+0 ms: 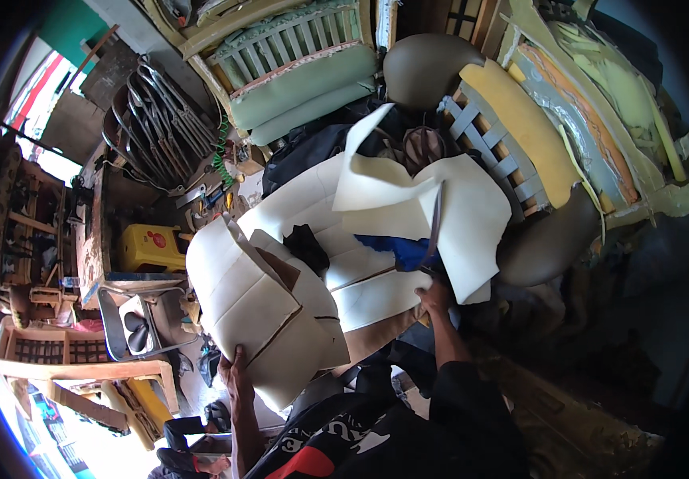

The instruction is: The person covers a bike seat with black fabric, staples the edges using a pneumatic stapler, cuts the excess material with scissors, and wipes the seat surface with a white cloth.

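My left hand (pixel 236 366) is closed on the lower edge of a folded cream upholstery cover (pixel 240 291) with stitched seams. A larger cream upholstery panel (pixel 384 299) spreads beside it, and my right hand (pixel 432 295) grips its near right edge, thumb on top. Brown backing shows along the panel's underside. Beyond my right hand, a loose curled cream sheet (pixel 472 219) lies over the pile, with a dark strap (pixel 436 227) hanging across it. A blue piece of cloth (pixel 408 251) and a black scrap (pixel 307 249) lie among the cream pieces.
A stripped sofa frame with green foam (pixel 312 92) stands at the back. Another with yellow foam (pixel 520 128) leans at right, near brown rounded cushions (pixel 432 70). At left are metal chair frames (pixel 157 120), a yellow stool (pixel 151 247), a folding chair (pixel 141 323) and a wooden bench (pixel 81 367).
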{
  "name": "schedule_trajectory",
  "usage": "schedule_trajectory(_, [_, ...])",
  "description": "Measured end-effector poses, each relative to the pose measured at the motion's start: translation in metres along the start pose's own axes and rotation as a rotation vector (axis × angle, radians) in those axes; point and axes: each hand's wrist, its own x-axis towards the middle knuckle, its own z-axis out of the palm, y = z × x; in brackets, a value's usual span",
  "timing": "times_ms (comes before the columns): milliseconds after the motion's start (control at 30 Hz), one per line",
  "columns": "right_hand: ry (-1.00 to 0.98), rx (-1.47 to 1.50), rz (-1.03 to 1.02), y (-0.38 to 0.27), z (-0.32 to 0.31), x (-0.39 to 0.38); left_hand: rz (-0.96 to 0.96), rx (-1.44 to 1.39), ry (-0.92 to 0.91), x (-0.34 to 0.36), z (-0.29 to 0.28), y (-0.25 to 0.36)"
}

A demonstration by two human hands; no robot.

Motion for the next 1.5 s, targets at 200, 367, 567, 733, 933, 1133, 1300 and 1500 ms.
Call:
schedule_trajectory(200, [0.438, 0.1, -0.527, -0.113, -0.096, 0.061, 0.259, 0.518, 0.094, 0.027, 0.004, 0.034])
schedule_trajectory(367, [1.094, 0.07, -0.796, -0.212, -0.303, 0.081, 0.456, 0.388, 0.152, 0.025, 0.025, 0.104])
schedule_trajectory(567, [1.681, -0.317, -0.591, -0.21, -0.507, 0.085, 0.407, 0.159, 0.256, 0.021, -0.002, 0.106])
schedule_trajectory(733, [1.711, -0.558, -0.404, -0.165, -0.571, 0.121, 0.421, 0.346, 0.443, 0.014, -0.053, 0.11])
schedule_trajectory(933, [1.28, -0.845, -0.163, -0.092, -0.498, 0.167, 0.433, 0.52, 0.509, 0.009, -0.079, 0.117])
schedule_trajectory(1133, [0.785, -0.471, 0.141, -0.045, -0.382, 0.164, 0.417, 0.542, 0.562, 0.009, -0.072, 0.116])
schedule_trajectory(1300, [1.057, -0.303, 0.025, -0.022, -0.34, 0.138, 0.448, 0.453, 0.556, 0.017, -0.025, 0.134])
schedule_trajectory(1500, [1.267, -0.177, -0.118, -0.096, -0.288, 0.016, 0.82, 0.261, 0.333, 0.032, 0.061, 0.164])
